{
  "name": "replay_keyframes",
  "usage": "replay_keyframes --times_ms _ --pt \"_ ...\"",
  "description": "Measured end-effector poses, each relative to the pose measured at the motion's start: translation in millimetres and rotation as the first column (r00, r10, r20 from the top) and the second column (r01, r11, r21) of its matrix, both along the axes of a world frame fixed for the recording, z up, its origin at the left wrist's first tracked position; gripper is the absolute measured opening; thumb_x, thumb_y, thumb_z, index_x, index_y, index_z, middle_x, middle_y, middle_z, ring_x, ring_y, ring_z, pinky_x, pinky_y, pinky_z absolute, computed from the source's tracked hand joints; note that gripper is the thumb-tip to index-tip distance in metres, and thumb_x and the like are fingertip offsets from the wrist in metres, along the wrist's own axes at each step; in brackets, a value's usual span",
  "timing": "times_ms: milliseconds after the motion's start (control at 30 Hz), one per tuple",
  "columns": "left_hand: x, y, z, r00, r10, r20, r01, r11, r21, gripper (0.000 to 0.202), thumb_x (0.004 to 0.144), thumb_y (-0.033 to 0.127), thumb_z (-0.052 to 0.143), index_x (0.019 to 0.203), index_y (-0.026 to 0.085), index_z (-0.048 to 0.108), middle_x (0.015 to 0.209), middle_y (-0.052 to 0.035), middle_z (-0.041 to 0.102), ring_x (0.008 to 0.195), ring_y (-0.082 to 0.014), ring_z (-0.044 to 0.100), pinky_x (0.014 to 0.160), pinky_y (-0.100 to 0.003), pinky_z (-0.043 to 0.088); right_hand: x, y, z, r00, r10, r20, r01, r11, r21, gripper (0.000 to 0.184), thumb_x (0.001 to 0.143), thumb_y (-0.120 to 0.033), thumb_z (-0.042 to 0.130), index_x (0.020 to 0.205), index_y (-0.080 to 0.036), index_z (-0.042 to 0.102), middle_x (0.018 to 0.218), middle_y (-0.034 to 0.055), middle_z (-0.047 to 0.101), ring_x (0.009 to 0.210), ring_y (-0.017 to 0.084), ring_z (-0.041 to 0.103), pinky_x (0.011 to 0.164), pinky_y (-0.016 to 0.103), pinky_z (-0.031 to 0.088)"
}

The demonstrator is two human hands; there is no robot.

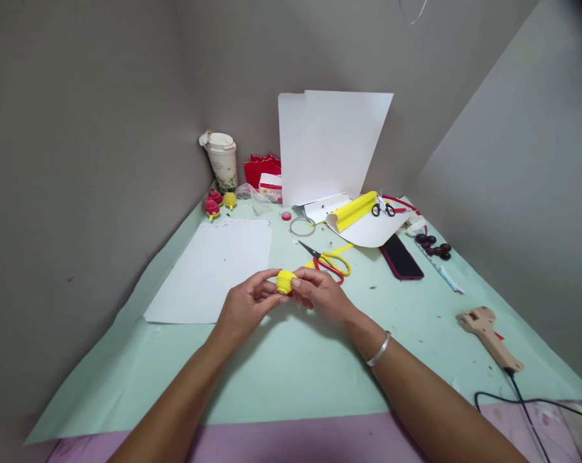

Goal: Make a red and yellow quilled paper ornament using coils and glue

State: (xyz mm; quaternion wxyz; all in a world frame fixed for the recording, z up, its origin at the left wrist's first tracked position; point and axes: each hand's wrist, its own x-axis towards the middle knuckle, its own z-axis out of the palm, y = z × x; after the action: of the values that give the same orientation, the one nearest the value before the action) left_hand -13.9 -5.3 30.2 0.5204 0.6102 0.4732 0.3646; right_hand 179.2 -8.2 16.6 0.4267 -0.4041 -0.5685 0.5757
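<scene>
A small round yellow piece (285, 281) with a ridged, woven-looking surface is held between my two hands above the table. My left hand (249, 300) pinches it from the left with thumb and fingers. From the right, my right hand (323, 292) grips it, the thumb on its side. A bit of red shows beneath the piece, mostly hidden by the fingers. Just behind my right hand lie scissors (330, 262) with one red and one yellow handle. A white paper sheet (213, 270) lies flat to the left, partly behind my left hand.
Red and yellow ornaments (212, 207) stand at the back left near a lidded cup (222, 161). Tall white boards (336, 145) lean on the wall. A yellow roll (352, 212), a phone (400, 257), dark beads (433, 247) and a corded glue gun (491, 335) lie on the right.
</scene>
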Motion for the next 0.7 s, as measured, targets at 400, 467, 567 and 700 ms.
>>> replay_keyframes --times_ms 400,467,567,700 --pt "-3 1 5.4 1.0 -0.019 0.004 0.019 0.998 -0.054 0.058 0.067 0.043 0.077 0.118 0.019 0.065 0.078 -0.0038 0.075 0.074 -0.0219 0.068 0.073 -0.036 0.054 3 0 5.6 0.997 0.063 -0.032 -0.063 0.998 0.004 0.034 0.082 -0.051 0.069 0.091 -0.018 0.069 0.081 0.0012 0.058 0.06 0.01 0.053 0.048 0.021 0.043" --pt "-3 0 5.0 1.0 -0.011 0.005 0.011 0.998 -0.057 0.056 0.067 0.042 0.077 0.117 0.019 0.065 0.077 -0.0031 0.075 0.072 -0.0212 0.068 0.072 -0.035 0.054 2 -1 8.5 0.999 0.042 -0.006 -0.042 0.999 0.016 0.034 0.08 -0.051 0.071 0.09 -0.018 0.071 0.089 0.0026 0.058 0.062 0.01 0.054 0.046 0.02 0.043" --pt "-3 1 4.1 1.0 -0.01 0.024 0.012 0.998 -0.068 0.053 0.067 0.04 0.078 0.114 0.02 0.065 0.075 -0.0017 0.075 0.07 -0.02 0.067 0.07 -0.033 0.053 1 -1 10.6 1.0 0.022 0.017 -0.022 0.999 0.034 0.033 0.08 -0.05 0.071 0.091 -0.019 0.073 0.093 0.003 0.057 0.06 0.009 0.054 0.045 0.02 0.043" --pt "-3 1 3.6 0.999 -0.029 0.045 0.032 0.997 -0.068 0.049 0.069 0.037 0.077 0.113 0.021 0.065 0.076 -0.0009 0.075 0.069 -0.0186 0.066 0.07 -0.032 0.051 2 -1 11.0 0.999 0.016 0.034 -0.018 0.997 0.068 0.03 0.081 -0.047 0.071 0.089 -0.018 0.074 0.09 0.0026 0.057 0.058 0.008 0.054 0.043 0.021 0.044"
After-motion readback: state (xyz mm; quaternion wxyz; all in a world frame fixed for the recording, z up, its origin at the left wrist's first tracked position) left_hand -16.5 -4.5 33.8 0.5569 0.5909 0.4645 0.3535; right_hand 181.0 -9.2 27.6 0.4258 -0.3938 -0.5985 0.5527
